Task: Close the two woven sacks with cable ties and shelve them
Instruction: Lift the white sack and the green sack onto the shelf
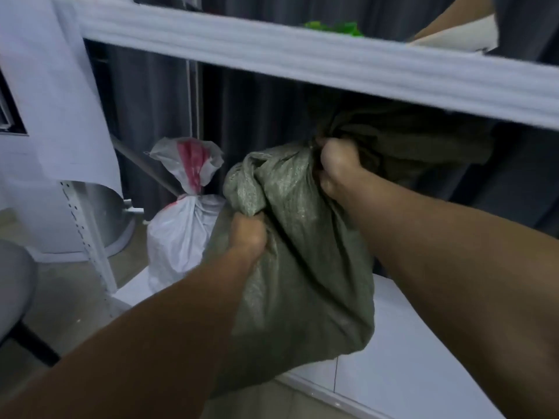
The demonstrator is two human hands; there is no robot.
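Observation:
A green woven sack point(302, 267) hangs in both my hands above the low white shelf board point(423, 343). My left hand point(246, 234) grips a fold of the sack's upper left side. My right hand point(335, 167) is closed around its bunched neck, and the loose mouth fans out to the right under the upper shelf. A white woven sack point(178, 234) with red print stands at the shelf's far left, its neck tied tight. No cable tie on the green sack is visible.
The upper white shelf beam point(302, 62) crosses just above the sack. A perforated white upright point(87, 237) stands at left. Dark curtains hang behind. Something green point(332, 27) lies on the upper shelf. A grey stool point(15, 282) is at far left.

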